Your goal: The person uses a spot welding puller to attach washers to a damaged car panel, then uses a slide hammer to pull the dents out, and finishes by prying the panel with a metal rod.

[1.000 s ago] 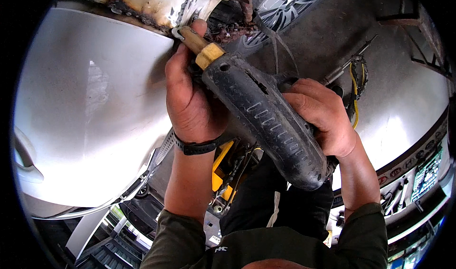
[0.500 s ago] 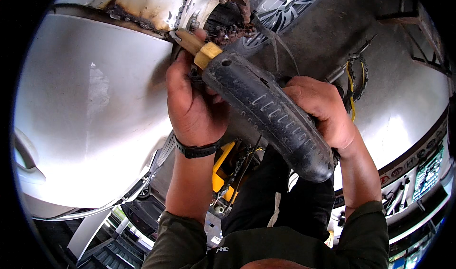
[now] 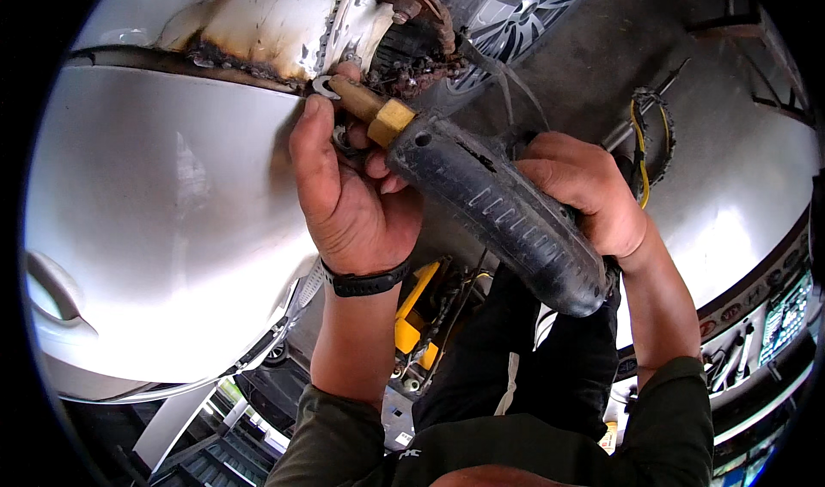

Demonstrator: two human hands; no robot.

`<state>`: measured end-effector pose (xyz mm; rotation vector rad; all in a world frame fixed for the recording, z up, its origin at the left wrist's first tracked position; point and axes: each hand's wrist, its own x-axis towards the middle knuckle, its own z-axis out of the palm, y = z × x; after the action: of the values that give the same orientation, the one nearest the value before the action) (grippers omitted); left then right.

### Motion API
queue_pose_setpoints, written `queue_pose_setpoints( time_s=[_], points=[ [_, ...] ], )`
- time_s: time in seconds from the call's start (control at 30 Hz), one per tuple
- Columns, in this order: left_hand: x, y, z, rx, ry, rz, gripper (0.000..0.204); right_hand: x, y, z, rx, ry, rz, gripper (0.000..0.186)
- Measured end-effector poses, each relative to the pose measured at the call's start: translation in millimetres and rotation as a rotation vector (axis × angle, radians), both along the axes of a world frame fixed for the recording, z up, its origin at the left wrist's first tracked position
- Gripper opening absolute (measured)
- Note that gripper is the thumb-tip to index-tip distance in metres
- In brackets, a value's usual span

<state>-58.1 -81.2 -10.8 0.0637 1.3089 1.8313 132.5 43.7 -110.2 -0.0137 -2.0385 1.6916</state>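
A black gun-shaped tool (image 3: 503, 216), which looks like a dent-pulling spot welder, slants across the middle. A brass nut (image 3: 391, 123) and a brass-coloured rod (image 3: 357, 98) form its front end. My right hand (image 3: 589, 190) is closed around its handle, mostly hidden behind the body. A small silver washer (image 3: 325, 86) sits at the rod's tip. My left hand (image 3: 357, 203), wearing a black wristband, pinches the washer between thumb and forefinger. Another small metal piece (image 3: 344, 136) shows among its other fingers. Just beyond lies the scorched seam of a white car panel (image 3: 245, 61).
A white car door (image 3: 163, 220) fills the left side. Rusty suspension parts (image 3: 421, 10) and a wheel (image 3: 520, 14) are at the top. To the right, a yellow-and-black cable (image 3: 644, 160) hangs near a white car panel (image 3: 713, 195). Yellow equipment (image 3: 417, 315) stands below my arms.
The tool's tip has shifted slightly right and down relative to the panel, and the washer shows more clearly. My left thumb has come up against it. My right hand keeps its grip.
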Motion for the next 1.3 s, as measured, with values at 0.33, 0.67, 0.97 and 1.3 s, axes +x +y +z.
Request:
queue_pose_setpoints(
  time_s=[0.33, 0.67, 0.97, 1.3],
  points=[
    [5.5, 5.5, 7.8, -0.088, 0.072, -0.008, 0.042, 0.9, 2.4, 8.4, -0.027, -0.034, 0.011, 0.046],
    [2.8, 3.2, 3.1, -0.018, -0.014, 0.058, 0.041, -2.2, 4.3, -0.8, -0.017, 0.02, 0.022, 0.047],
    [5.3, 1.1, 5.6, -0.059, 0.039, 0.013, 0.042, -0.3, 4.3, -2.7, -0.019, -0.009, 0.006, 0.047],
    [4.7, 1.8, 10.9, -0.093, 0.025, 0.029, 0.041, -4.6, 7.9, -6.3, 0.018, 0.046, 0.009, 0.046]
  ],
)
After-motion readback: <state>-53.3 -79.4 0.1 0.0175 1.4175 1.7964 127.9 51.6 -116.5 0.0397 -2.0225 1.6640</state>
